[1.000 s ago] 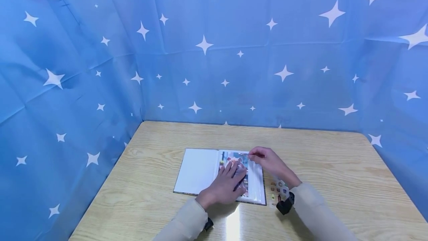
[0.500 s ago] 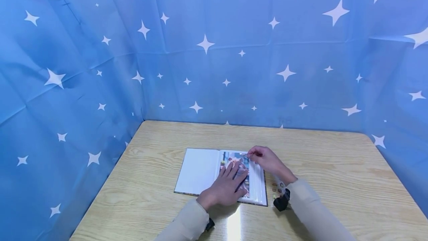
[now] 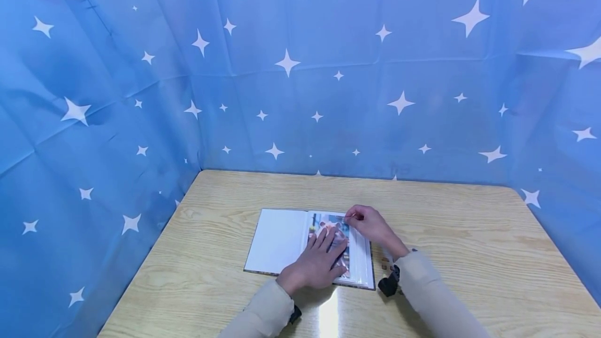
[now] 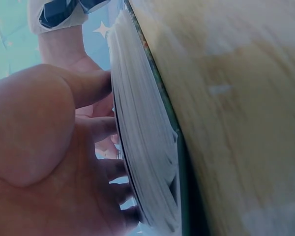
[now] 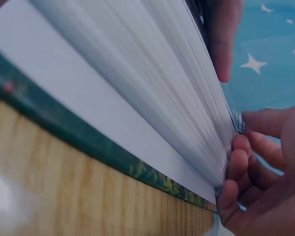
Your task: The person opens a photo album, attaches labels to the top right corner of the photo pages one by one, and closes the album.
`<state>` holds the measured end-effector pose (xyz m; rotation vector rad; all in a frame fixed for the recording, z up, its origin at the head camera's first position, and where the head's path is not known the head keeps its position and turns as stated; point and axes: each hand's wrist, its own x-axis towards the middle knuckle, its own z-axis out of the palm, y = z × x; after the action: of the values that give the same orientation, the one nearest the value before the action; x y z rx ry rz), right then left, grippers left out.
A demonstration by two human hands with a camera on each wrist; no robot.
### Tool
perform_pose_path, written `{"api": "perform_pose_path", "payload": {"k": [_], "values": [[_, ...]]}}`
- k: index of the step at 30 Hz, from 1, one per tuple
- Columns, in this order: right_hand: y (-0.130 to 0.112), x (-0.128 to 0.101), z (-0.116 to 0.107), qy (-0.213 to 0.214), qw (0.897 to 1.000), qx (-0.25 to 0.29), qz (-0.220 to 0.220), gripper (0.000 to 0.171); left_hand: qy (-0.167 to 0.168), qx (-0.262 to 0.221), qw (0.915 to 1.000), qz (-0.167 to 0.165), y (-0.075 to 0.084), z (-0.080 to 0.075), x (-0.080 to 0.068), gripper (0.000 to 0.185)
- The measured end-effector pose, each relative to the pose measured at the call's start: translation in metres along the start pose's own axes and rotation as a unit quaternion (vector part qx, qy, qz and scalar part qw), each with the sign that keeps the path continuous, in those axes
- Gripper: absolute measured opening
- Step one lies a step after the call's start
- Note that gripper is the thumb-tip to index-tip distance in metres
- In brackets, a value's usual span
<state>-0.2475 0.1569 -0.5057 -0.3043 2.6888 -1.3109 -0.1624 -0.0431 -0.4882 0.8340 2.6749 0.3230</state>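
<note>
Head view: open photo album lying flat near the middle of the wooden bench, white inside cover on the left, thick block of sleeved pages on the right. Left hand spread flat on the right-hand page, fingers straight and pressing down on a colourful photo. Right hand at the far right corner of that page, fingers curled, thumb and forefinger pinching something thin at the page's top edge; too small to tell whether a page corner or a clear sleeve. Small sticker sheet on the bench just right of the album, mostly hidden by the right sleeve. Blue star-printed cloth hung behind and at both sides.

Left wrist view: palm of the left hand close to the lens, fingers extended against the page block; green album cover beneath, touching the bench.

Right wrist view: page block fanned above the green cover edge, which rests on the bench. Right hand at the pages' corner, fingertips curled against the page edges, pinching there.
</note>
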Motion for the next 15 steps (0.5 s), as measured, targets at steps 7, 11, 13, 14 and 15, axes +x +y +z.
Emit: {"api": "perform_pose_path", "payload": {"k": [7, 11, 13, 14, 15], "values": [[0.001, 0.002, 0.008, 0.023, 1.0, -0.001, 0.021, 0.005, -0.002, 0.007, 1.0, -0.004, 0.001, 0.0, 0.001, 0.061], [0.003, 0.003, 0.011, 0.029, 0.999, -0.002, 0.038, 0.006, -0.002, 0.009, 0.9999, -0.003, 0.001, -0.001, 0.001, 0.061], [0.003, 0.004, 0.012, 0.031, 0.998, -0.003, 0.046, 0.006, -0.004, 0.008, 1.0, -0.003, 0.001, -0.001, 0.001, 0.062], [0.004, 0.004, 0.012, 0.033, 0.998, -0.004, 0.046, 0.006, -0.004, 0.008, 1.0, -0.003, 0.001, -0.001, 0.001, 0.062], [0.003, 0.004, 0.013, 0.034, 0.998, -0.004, 0.045, 0.006, -0.005, 0.006, 1.0, -0.003, 0.001, -0.001, 0.001, 0.062]]}}
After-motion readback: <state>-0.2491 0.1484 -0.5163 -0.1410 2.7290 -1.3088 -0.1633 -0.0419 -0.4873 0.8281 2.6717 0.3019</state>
